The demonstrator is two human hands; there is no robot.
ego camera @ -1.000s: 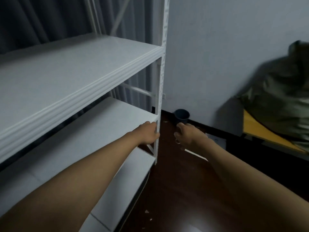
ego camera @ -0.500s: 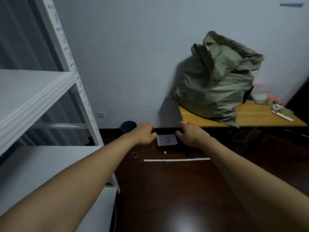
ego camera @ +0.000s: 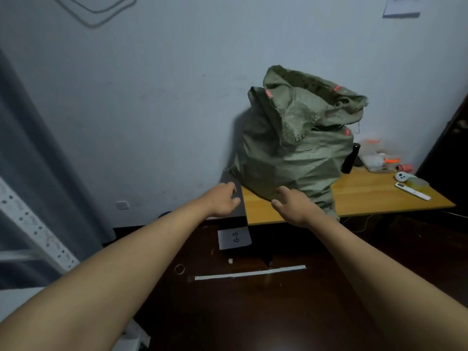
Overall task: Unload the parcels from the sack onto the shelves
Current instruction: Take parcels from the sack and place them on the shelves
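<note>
A bulging green woven sack [ego camera: 293,148] stands on a low wooden table [ego camera: 374,196] against the wall, its mouth crumpled open at the top. No parcel shows; the contents are hidden inside. My left hand [ego camera: 224,200] reaches forward with loosely curled fingers and holds nothing, just left of the table's corner. My right hand [ego camera: 295,205] stretches out with relaxed fingers in front of the sack's lower part, holding nothing. Whether it touches the sack I cannot tell. The white shelf's perforated post [ego camera: 38,229] shows at the far left edge.
On the table right of the sack lie a black bottle [ego camera: 350,158], a clear bag of small items [ego camera: 374,158] and a white remote [ego camera: 412,191]. A paper label marked 6-3 [ego camera: 234,238], a white tape strip [ego camera: 250,272] and a ring [ego camera: 179,269] lie on the dark floor.
My view has swung right from the shelf to the sack, which now looms closer. Both hands have moved from the shelf post toward the table and sack.
</note>
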